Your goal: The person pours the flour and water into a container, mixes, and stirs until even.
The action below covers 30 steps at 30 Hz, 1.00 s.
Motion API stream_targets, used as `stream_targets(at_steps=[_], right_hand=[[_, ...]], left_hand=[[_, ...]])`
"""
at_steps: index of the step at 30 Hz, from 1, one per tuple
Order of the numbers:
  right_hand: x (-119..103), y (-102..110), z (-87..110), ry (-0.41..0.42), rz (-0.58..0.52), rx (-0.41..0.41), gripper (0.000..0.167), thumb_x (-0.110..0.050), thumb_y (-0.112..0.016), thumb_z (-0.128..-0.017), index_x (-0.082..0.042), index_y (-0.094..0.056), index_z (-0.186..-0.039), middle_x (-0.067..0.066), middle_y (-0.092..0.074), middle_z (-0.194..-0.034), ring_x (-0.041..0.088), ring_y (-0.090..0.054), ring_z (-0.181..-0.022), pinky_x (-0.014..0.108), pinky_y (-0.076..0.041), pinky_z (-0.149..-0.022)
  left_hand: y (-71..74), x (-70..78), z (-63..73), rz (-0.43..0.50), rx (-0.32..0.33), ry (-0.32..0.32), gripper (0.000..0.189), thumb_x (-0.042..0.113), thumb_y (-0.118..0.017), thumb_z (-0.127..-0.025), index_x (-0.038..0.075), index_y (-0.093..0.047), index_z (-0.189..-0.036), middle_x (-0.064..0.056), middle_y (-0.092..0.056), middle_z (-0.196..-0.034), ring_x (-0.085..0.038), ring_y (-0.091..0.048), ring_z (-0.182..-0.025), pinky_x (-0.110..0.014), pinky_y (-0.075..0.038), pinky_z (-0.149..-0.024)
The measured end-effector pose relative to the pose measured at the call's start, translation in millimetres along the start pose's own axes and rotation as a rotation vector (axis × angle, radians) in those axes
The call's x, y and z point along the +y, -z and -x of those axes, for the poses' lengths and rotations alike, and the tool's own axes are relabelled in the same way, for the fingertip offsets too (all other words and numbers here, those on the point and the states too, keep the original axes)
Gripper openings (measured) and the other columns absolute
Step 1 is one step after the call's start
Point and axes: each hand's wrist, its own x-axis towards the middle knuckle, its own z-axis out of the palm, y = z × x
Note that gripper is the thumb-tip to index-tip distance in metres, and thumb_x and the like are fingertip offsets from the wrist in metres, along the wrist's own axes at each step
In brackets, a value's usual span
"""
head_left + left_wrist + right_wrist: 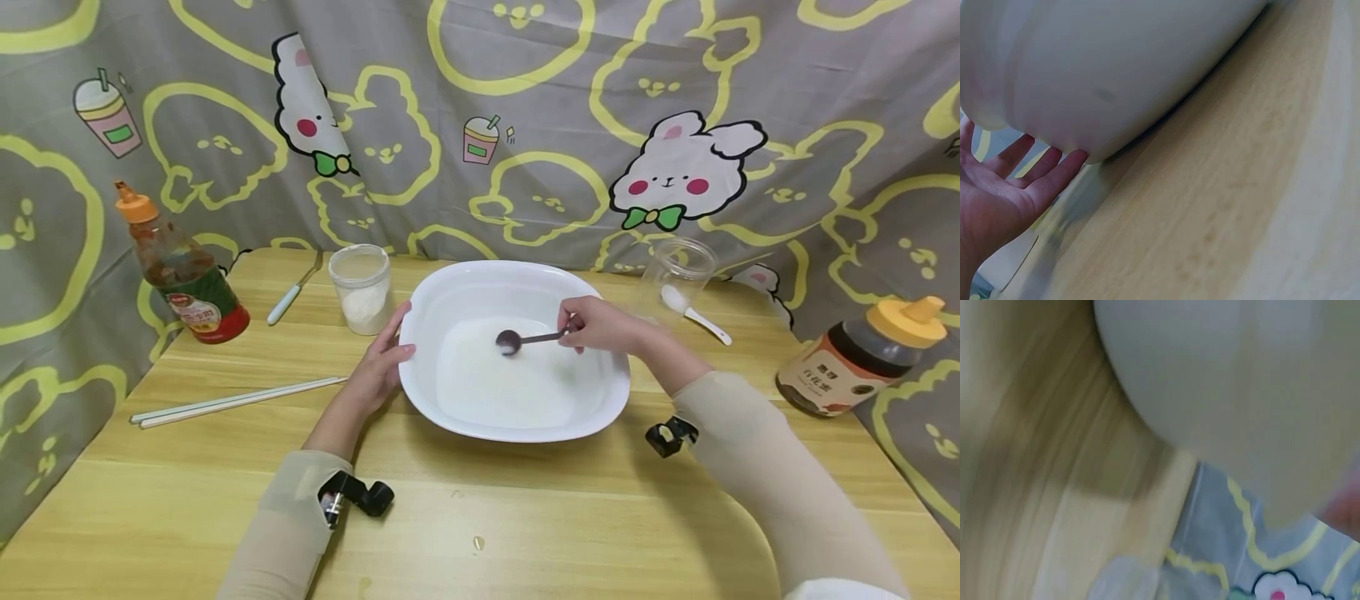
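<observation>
A white basin [513, 432] stands in the middle of the wooden table, with a pale whitish layer over its bottom. At its left side my left hand [378, 367] steadies it, the thumb over the rim. In the left wrist view the spread fingertips of that hand [1013, 184] lie against the basin's outer wall [1116, 69]. Above the basin's inside, my right hand [603, 325] pinches the handle of a small dark brown spoon [510, 342], whose bowl carries some light specks. The right wrist view shows mostly the basin's wall [1210, 381] and hides the spoon.
A jar of white powder [365, 304] stands left of the basin. Farther left are chopsticks [240, 402], a pale-handled utensil [283, 304] and a red sauce bottle [197, 296]. At right stand a clear jar [686, 258], a white spoon [705, 322] and a honey bottle [847, 367].
</observation>
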Motion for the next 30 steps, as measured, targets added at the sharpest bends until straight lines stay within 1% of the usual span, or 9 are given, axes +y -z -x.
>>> stream_targets(at_steps=[2, 7, 10, 13, 16, 19, 24, 27, 30], right_hand=[[-4.5, -6.6, -6.5, 0.030, -0.013, -0.015, 0.009, -0.002, -0.056, -0.079, 0.002, -0.050, -0.085, 0.008, -0.053, -0.058, 0.031, -0.048, -0.058, 0.026, -0.034, -0.052], [-14.8, -21.9, -10.5, 0.064, -0.097, -0.101, 0.008, -0.002, -0.056, -0.079, 0.002, -0.050, -0.084, 0.006, -0.051, -0.055, 0.024, -0.043, -0.051, 0.023, -0.032, -0.049], [-17.5, -26.9, -4.2, 0.080, -0.127, -0.163, 0.007, -0.002, -0.057, -0.079, -0.002, -0.050, -0.081, 0.005, -0.050, -0.054, 0.018, -0.041, -0.049, 0.023, -0.032, -0.049], [-17.2, -26.5, 6.1, 0.119, -0.100, -0.206, 0.008, -0.003, -0.058, -0.078, -0.006, -0.051, -0.079, 0.003, -0.048, -0.053, 0.013, -0.039, -0.048, 0.022, -0.032, -0.049], [-14.1, -21.3, 18.1, 0.141, -0.064, -0.224, 0.008, -0.003, -0.058, -0.078, -0.007, -0.051, -0.078, 0.002, -0.047, -0.053, 0.012, -0.040, -0.048, 0.022, -0.033, -0.049], [-8.2, -13.1, 28.9, 0.125, -0.042, -0.213, 0.007, -0.003, -0.059, -0.077, -0.005, -0.052, -0.078, 0.002, -0.046, -0.054, 0.013, -0.041, -0.049, 0.023, -0.036, -0.049], [-2.6, 3.2, 38.6, 0.055, 0.025, -0.137, 0.006, -0.003, -0.058, -0.077, -0.002, -0.052, -0.080, 0.002, -0.046, -0.055, 0.015, -0.042, -0.050, 0.025, -0.038, -0.046], [0.2, 10.2, 35.0, 0.035, 0.063, -0.087, 0.007, -0.002, -0.057, -0.078, 0.000, -0.052, -0.081, 0.003, -0.048, -0.055, 0.015, -0.044, -0.050, 0.025, -0.036, -0.046], [5.9, 12.4, 23.7, 0.015, 0.064, -0.034, 0.008, -0.001, -0.056, -0.078, 0.001, -0.051, -0.082, 0.004, -0.049, -0.056, 0.016, -0.045, -0.052, 0.026, -0.036, -0.047]], left_hand=[[-0.2, 0.1, -0.1, 0.002, 0.001, 0.003, 0.067, 0.005, -0.044, -0.080, 0.023, -0.018, -0.139, -0.016, -0.022, -0.135, -0.037, -0.035, -0.110, -0.038, -0.046, -0.076], [-0.3, -0.2, -0.3, -0.001, -0.006, 0.004, 0.068, 0.006, -0.045, -0.080, 0.024, -0.017, -0.139, -0.015, -0.022, -0.136, -0.040, -0.030, -0.113, -0.039, -0.046, -0.076], [-0.2, -0.6, -0.4, -0.004, -0.006, 0.002, 0.067, 0.006, -0.045, -0.080, 0.024, -0.018, -0.139, -0.016, -0.022, -0.135, -0.039, -0.032, -0.112, -0.039, -0.046, -0.075], [0.1, -0.6, -0.3, -0.005, 0.000, 0.001, 0.068, 0.006, -0.046, -0.079, 0.024, -0.018, -0.139, -0.017, -0.022, -0.135, -0.035, -0.038, -0.109, -0.038, -0.047, -0.074], [0.3, -0.5, 0.1, -0.001, 0.005, 0.001, 0.068, 0.006, -0.046, -0.079, 0.024, -0.019, -0.138, -0.017, -0.023, -0.134, -0.030, -0.042, -0.105, -0.037, -0.047, -0.073], [0.3, -0.6, 0.3, 0.002, 0.009, 0.002, 0.067, 0.006, -0.046, -0.079, 0.024, -0.019, -0.138, -0.016, -0.024, -0.134, -0.029, -0.043, -0.103, -0.036, -0.048, -0.072], [1.7, -0.7, 0.2, -0.008, -0.003, 0.003, 0.068, 0.006, -0.046, -0.079, 0.024, -0.018, -0.139, -0.016, -0.022, -0.135, -0.032, -0.041, -0.106, -0.038, -0.047, -0.074], [1.5, -0.5, 0.3, -0.007, -0.008, 0.000, 0.068, 0.006, -0.046, -0.079, 0.024, -0.017, -0.139, -0.016, -0.021, -0.136, -0.034, -0.038, -0.108, -0.039, -0.046, -0.076], [0.4, -0.5, 0.3, -0.001, -0.008, -0.004, 0.068, 0.005, -0.045, -0.079, 0.023, -0.017, -0.139, -0.016, -0.022, -0.135, -0.036, -0.036, -0.109, -0.040, -0.045, -0.077]])
